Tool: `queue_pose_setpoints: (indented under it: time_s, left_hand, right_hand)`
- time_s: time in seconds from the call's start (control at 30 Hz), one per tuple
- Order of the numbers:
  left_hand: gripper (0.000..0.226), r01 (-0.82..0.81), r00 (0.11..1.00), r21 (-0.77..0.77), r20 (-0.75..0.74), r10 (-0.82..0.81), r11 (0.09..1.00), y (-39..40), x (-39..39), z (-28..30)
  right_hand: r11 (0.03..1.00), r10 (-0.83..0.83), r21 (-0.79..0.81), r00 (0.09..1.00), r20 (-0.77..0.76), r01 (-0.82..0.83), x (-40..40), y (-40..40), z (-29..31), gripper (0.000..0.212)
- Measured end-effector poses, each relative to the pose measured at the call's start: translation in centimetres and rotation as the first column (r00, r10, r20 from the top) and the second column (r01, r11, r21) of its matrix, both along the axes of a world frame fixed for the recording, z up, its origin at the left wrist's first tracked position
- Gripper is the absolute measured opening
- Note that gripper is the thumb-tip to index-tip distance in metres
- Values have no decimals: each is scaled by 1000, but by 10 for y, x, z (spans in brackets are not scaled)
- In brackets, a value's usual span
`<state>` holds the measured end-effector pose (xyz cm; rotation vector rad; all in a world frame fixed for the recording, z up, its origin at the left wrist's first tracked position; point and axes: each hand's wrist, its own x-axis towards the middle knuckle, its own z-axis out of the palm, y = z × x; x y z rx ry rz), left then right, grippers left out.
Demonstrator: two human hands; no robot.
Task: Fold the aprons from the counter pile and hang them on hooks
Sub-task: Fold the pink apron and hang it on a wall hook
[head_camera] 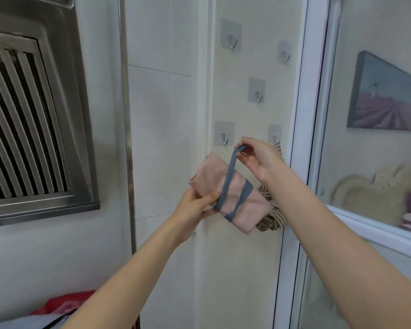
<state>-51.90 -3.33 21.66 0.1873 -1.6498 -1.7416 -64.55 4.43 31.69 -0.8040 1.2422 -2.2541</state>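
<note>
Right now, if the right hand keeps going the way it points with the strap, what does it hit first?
Probably the lower-left hook: the right hand pinches the blue strap just right of and below it, fingers aimed up-left. Depth to the wall is unclear.

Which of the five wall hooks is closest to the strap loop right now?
The lower-left hook, just left of the blue strap loop pinched by the right hand. The lower-right hook is partly hidden behind that hand.

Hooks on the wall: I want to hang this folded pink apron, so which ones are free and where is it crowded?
The two upper metal hooks, the middle hook and the lower-left hook are bare. The lower-right hook is crowded by the hanging striped cloth bundle and the right hand.
</note>
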Motion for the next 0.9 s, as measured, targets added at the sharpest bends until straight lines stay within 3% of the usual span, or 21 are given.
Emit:
queue_pose_setpoints:
  time_s: [0.13, 0.3, 0.37, 0.5, 0.67, 0.8, 0.9]
  left_hand:
    - [19, -176, 976, 107, -112, 188, 979, 7, -26, 6]
    - [8, -377, 897, 297, -118, 426, 877, 14, -46, -10]
    - [8, -391, 882, 388, -102, 461, 835, 18, -52, -19]
    - [7, -410, 874, 387, -92, 477, 826, 19, -56, -19]
    - [11, -410, 885, 347, -73, 460, 844, 16, -56, -19]
    - [16, -340, 914, 393, -78, 399, 855, 16, -58, -26]
    - [26, -200, 956, 402, -119, 268, 893, 19, -58, -25]
  right_hand:
    - [984, -167, 25, 956, -240, 178, -5, -7, 22, 19]
    - [928, -217, 152, 825, -523, 341, -9, -30, 30, 22]
    - [909, -254, 155, 807, -533, 388, -7, -34, 27, 23]
    - [882, -287, 129, 734, -615, 453, -6, -35, 26, 19]
    - [940, -187, 170, 864, -468, 296, -18, -33, 23, 18]
    - [938, -67, 237, 804, -590, 253, -11, -32, 18, 13]
    - [929, -144, 214, 827, -544, 303, -15, -33, 16, 21]
